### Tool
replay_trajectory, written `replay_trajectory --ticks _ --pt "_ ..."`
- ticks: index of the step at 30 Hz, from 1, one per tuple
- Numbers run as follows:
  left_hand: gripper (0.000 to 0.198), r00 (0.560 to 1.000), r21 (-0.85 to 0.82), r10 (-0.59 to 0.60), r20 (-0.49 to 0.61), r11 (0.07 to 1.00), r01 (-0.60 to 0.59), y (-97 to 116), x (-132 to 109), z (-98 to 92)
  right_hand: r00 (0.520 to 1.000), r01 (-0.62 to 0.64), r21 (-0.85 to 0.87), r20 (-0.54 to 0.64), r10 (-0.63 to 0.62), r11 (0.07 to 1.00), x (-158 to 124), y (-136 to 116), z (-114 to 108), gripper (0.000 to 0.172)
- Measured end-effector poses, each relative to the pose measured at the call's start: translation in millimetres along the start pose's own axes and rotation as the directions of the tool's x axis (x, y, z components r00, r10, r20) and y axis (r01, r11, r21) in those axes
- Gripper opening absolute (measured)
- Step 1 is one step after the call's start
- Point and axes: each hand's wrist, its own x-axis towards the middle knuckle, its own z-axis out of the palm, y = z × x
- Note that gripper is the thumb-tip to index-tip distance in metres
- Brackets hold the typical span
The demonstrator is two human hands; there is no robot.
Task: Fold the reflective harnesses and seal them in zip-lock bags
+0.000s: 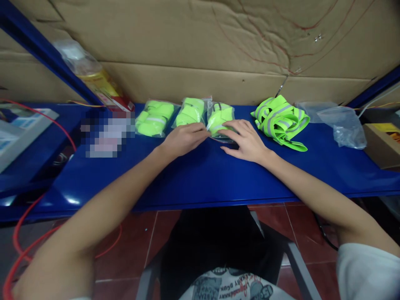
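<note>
Three clear bags with folded neon-green straps lie in a row on the blue table: the left bag [154, 118], the middle bag [191, 111] and the right bag [221, 114]. My left hand [186, 138] is closed in a pinch on the near left corner of the right bag, in front of the middle one. My right hand [245, 141] rests with spread fingers on the right bag's near right part. To the right of it lies a loose heap of neon-green reflective straps [279, 118].
Empty clear plastic bags [348, 125] lie at the right, beside a cardboard box [383, 146]. A wrapped bottle [96, 79] leans at the back left. Red hose [18, 233] curls at the left. Cardboard [187, 41] stands behind the blue table [218, 179].
</note>
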Motion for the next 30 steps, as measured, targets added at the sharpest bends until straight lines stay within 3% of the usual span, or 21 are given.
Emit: replay_trajectory --ticks 3,7,12,21,27,30 --pt "0.023 0.998 -0.034 0.016 -0.065 0.999 -0.018 8.4 3.8 4.6 0.999 -0.037 -0.040 -0.024 0.036 0.999 2.2 -3.6 1.3 0.045" --pt "0.016 0.984 -0.178 -0.044 -0.173 0.984 0.012 20.0 10.5 13.9 0.999 -0.041 -0.017 -0.033 0.041 0.999 3.5 -6.9 0.6 0.021" --pt "0.009 0.950 -0.237 -0.144 -0.279 0.968 0.077 25.0 14.0 15.3 0.993 -0.042 0.043 -0.110 0.047 0.998 0.3 -6.3 -3.2 0.021" --pt "0.013 0.960 -0.246 -0.065 -0.274 0.969 -0.005 23.9 10.0 11.6 0.993 -0.008 0.051 -0.115 0.014 0.999 -0.7 -8.9 -5.6 0.019" --pt "0.021 0.984 0.024 0.019 -0.179 1.000 -0.015 23.9 7.7 9.9 0.997 0.007 0.051 -0.078 -0.003 0.999 -2.3 -11.0 -2.0 0.023" --pt "0.017 0.983 0.081 0.064 -0.170 0.995 -0.051 26.6 8.6 8.6 0.997 0.029 0.052 -0.077 -0.025 0.998 -2.9 -12.3 -0.1 0.021"
